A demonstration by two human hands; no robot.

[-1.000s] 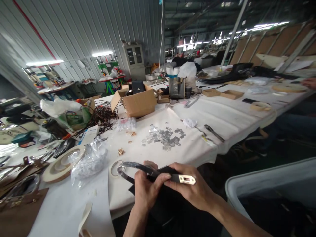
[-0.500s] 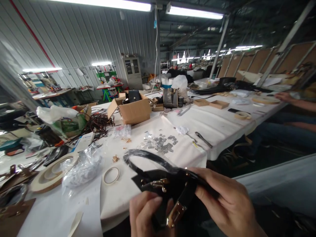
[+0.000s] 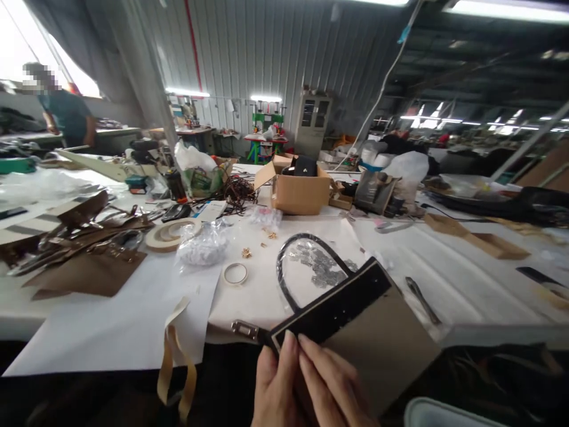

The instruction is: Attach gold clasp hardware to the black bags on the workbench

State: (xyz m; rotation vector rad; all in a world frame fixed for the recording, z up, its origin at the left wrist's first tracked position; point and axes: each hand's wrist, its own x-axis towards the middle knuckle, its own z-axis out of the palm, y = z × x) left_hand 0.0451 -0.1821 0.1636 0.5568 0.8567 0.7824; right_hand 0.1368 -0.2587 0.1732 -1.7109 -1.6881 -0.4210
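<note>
Bag (image 3: pixel 377 332) with a black band along its top and a grey-brown face lies tilted in the lower centre of the frame, held in front of the tabletop (image 3: pixel 249 308). Its black handle (image 3: pixel 284 279), partly covered in clear film, arches up over the loose metal plates (image 3: pixel 315 264). A metal clasp (image 3: pixel 245 330) sticks out beyond the bag's left corner.

The left hand (image 3: pixel 276 382) has its fingers bunched, pinching the bag near that corner. The right hand (image 3: pixel 331 379) is just beside it, fingers pressed together on the bag's face; its thumb is hidden, so whether it grips cannot be told.

Left of the handle are a roll of tape (image 3: pixel 235 274) and small gold-coloured pieces (image 3: pixel 246 253), with a clear plastic bag (image 3: pixel 203 246) farther left. An open cardboard box (image 3: pixel 300 194) stands at upper centre. At the upper left of the frame, a person (image 3: pixel 66 112) stands in a teal top.
</note>
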